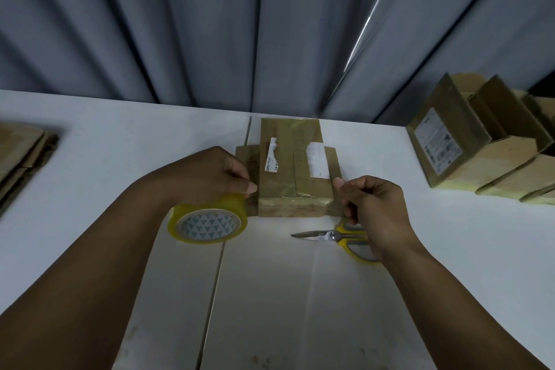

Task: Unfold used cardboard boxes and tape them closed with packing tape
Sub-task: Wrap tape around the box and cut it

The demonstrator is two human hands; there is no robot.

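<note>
Backdrop: grey pleated curtain (210, 24) hangs behind the far edge of the white surface (450, 249).

Far right of surface: row of assembled cardboard boxes (480, 153) leaning on one another, the nearest with a printed label. Far left edge: stack of flattened cardboard (24, 153), partly out of view.

Centre: small brown box (295, 171), top flaps folded down, side flaps sticking out left and right. Glossy tape and torn white labels on top. It sits on the surface between both hands.

Left hand (216, 174): fingers curled over the top of the tape roll (207, 224), gripping it; thumb tip touches the box's left edge. The roll is yellowish with a patterned core, standing on its rim against the box's near-left corner.

Right hand (372, 207): fingers curled, thumb and forefinger pinching at the box's right edge. Cannot tell whether flap or tape end is pinched.

Scissors (339, 236): yellow-grey handles, blades nearly closed, lying flat just in front of the box, handles partly under the right hand.
</note>
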